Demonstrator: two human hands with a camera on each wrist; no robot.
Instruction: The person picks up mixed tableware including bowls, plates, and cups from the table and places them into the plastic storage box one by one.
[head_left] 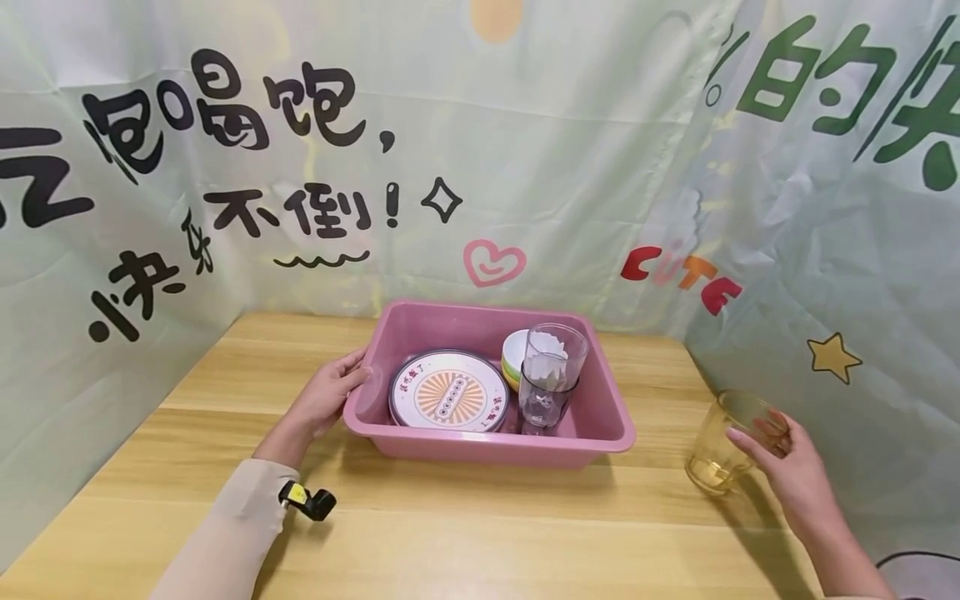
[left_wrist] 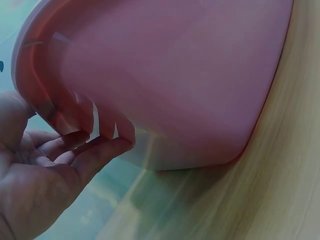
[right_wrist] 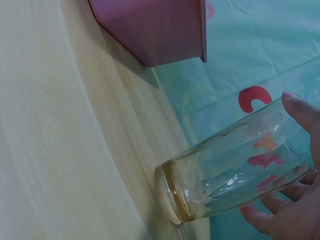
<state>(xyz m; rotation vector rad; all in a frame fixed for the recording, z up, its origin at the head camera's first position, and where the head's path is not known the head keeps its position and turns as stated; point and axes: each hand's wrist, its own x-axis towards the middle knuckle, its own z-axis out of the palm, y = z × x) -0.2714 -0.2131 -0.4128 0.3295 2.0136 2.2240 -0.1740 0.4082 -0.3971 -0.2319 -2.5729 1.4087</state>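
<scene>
A pink plastic basin point(head_left: 495, 448) stands on the wooden table. At its left end my left hand point(head_left: 330, 393) grips the rim, the fingers curled beneath the edge in the left wrist view. My right hand point(head_left: 801, 471) holds a clear amber drinking glass point(head_left: 711, 454) near its top, right of the basin. The thumb lies on one side of the glass and the fingers on the other. In the right wrist view the base of the glass point(right_wrist: 220, 175) is at the tabletop; whether it touches is hard to tell.
Inside the basin lie a round printed plate point(head_left: 450, 392), small bowls point(head_left: 514, 350) and a clear glass point(head_left: 555, 358) stacked in a dark-tinted one point(head_left: 543, 404). Printed cloth point(head_left: 450, 125) hangs behind and at both sides of the table point(head_left: 450, 533).
</scene>
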